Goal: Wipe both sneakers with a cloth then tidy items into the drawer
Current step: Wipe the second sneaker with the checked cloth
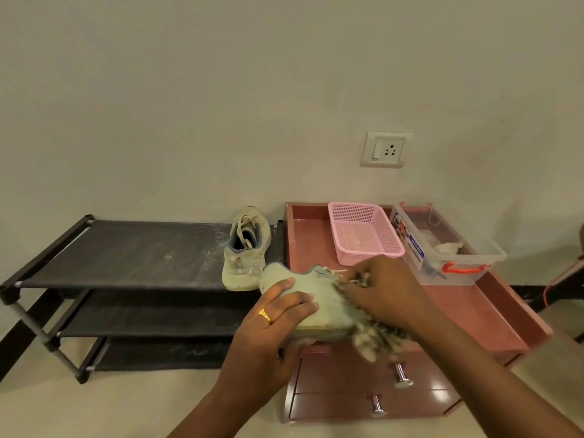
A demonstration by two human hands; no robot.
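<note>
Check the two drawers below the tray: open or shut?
Shut. The upper drawer and lower drawer sit flush with each other, and no interior shows.

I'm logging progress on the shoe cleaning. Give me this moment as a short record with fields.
left hand: grips the held sneaker above the drawer unit's front edge
right hand: presses a bunched cloth against that sneaker near its laces
other sneaker: on the top shelf of the shoe rack
drawer unit: drawers appear shut
on its top: pink basket, clear box
</note>
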